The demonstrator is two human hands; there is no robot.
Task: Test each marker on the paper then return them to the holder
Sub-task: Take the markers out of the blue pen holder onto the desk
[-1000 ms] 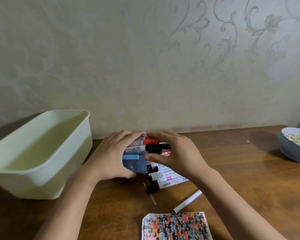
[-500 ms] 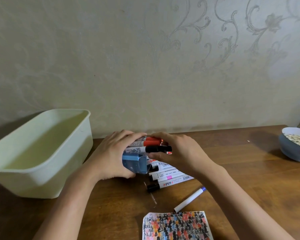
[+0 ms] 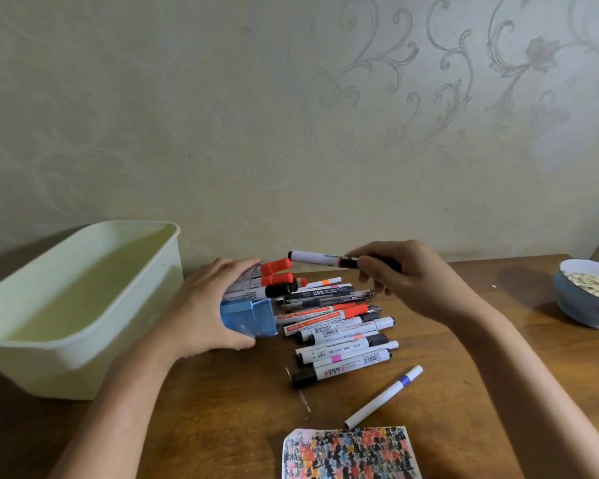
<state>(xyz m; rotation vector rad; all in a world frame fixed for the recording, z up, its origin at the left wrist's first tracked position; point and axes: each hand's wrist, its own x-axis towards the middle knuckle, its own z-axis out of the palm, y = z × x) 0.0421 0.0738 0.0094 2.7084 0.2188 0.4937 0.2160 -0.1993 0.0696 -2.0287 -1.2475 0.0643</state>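
Holder: blue holder (image 3: pixel 253 319) tipped on its side on the table (image 3: pixel 464 340), gripped by the left hand (image 3: pixel 208 305); red- and black-capped markers (image 3: pixel 277 280) poke out.
Right hand: right hand (image 3: pixel 408 281) pinches a black-capped marker (image 3: pixel 317 258) above the spilled pile (image 3: pixel 343 326).
Tub: pale green tub (image 3: pixel 83 340), nothing seen inside.
Bowl: blue bowl (image 3: pixel 581 305) of pale bits, cut off by the frame edge.
Paper: scribbled paper (image 3: pixel 350 454), bottom cropped; one blue-banded marker (image 3: pixel 384 397) just beside it.

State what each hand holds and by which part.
Left hand grips the tipped blue holder around its body. Right hand pinches a white marker at its black-capped end.
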